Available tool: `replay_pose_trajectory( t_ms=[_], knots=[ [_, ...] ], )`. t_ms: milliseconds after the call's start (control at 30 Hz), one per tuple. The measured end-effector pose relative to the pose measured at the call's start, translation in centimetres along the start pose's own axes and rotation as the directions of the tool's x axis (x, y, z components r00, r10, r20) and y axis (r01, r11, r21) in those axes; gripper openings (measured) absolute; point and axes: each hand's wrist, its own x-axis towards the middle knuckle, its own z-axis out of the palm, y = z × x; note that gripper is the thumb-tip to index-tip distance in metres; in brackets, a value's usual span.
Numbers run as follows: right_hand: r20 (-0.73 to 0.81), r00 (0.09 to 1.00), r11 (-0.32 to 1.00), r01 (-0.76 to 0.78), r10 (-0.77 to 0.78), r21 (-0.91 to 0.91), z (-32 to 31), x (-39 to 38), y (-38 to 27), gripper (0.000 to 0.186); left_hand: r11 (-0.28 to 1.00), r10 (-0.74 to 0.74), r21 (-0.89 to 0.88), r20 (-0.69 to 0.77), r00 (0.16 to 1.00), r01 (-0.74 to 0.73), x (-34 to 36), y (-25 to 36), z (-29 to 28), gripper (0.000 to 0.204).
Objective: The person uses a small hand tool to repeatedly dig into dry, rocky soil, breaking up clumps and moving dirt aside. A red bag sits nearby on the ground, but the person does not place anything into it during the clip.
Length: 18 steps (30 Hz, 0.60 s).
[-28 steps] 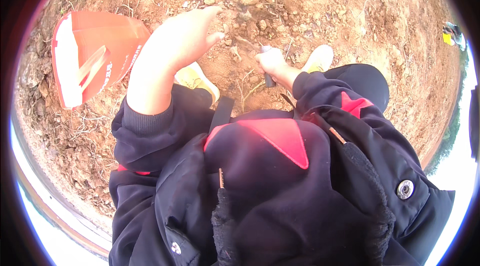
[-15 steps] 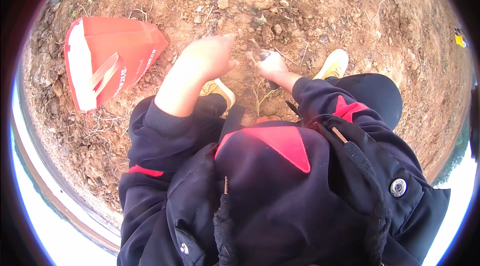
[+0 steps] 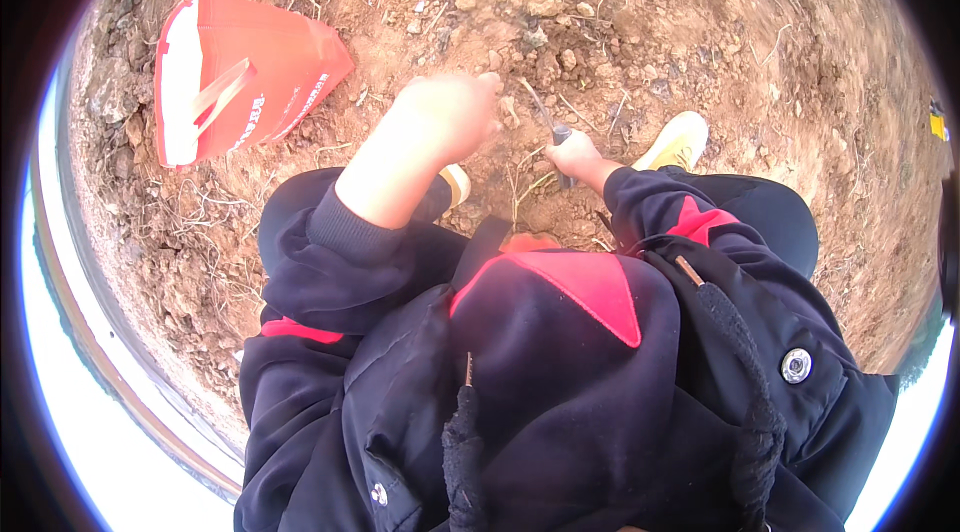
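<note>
In my right hand [image 3: 580, 160] is a narrow-bladed hand tool [image 3: 546, 110] with a dark grey handle. Its thin blade points away from me and to the left, low over the soil. My left hand [image 3: 448, 114] is to the left of the tool, back upward and slightly blurred. Its fingers are curled, and what they hold, if anything, is hidden. A pale root-like scrap [image 3: 509, 112] shows just beside those fingers. Below both hands lies loose brown soil [image 3: 520, 157] with a thin yellowish stalk [image 3: 516, 194].
A red carrier bag [image 3: 265, 72] with a white opening and a strap handle lies on the left. Clods and stones [image 3: 545, 4] are scattered ahead. My yellowish shoes [image 3: 680, 140] stand on either side. Something orange [image 3: 530, 243] is partly covered by my jacket.
The view has shifted, so the bag sits higher and further right. My left hand has turned, its fingers more curled. More of the tool's blade shows, apart from my left hand.
</note>
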Motion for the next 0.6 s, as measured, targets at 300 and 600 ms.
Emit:
replay_pose_trajectory(
  t_ms=[300,600],
  knots=[
    [0.176,0.982,0.904,0.14,-0.073,-0.404,3.2,3.6,6.2,0.045,0.999,0.05,0.006,0.154,0.987,-0.052,2.2,1.5,1.1,0.046],
    [-0.18,0.984,0.92,0.061,0.011,0.388,-0.1,1.6,1.2,0.021,0.992,-0.117,0.012,-0.24,0.964,0.124,2.0,-4.1,-3.4,0.049]
  ],
)
